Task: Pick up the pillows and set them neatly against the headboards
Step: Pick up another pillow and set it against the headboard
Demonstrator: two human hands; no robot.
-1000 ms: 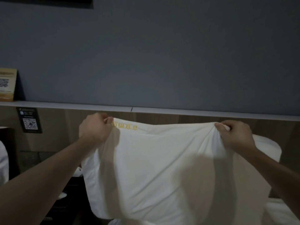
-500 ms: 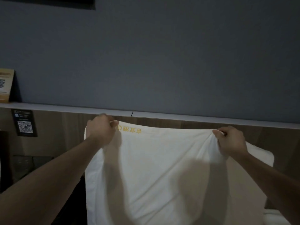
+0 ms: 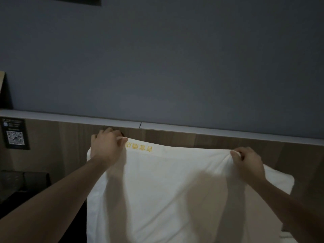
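The white pillow [image 3: 168, 190] now stands lower and closer to the wooden headboard [image 3: 175, 137] (a second ago it was held higher), both hands, left [image 3: 107, 146] and right [image 3: 249, 163], having come down with it.

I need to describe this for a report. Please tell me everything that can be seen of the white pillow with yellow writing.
The white fabric pillow with yellow embroidered characters is rectangular and soft, its case creased where it is gripped. It stands upright in front of the brown wooden headboard; its lower edge is out of frame. The characters run along its top edge, near the left corner, upside down to the camera. The left hand grips the top left corner and the right hand pinches the top edge near the right. Another white pillow shows behind its right side.
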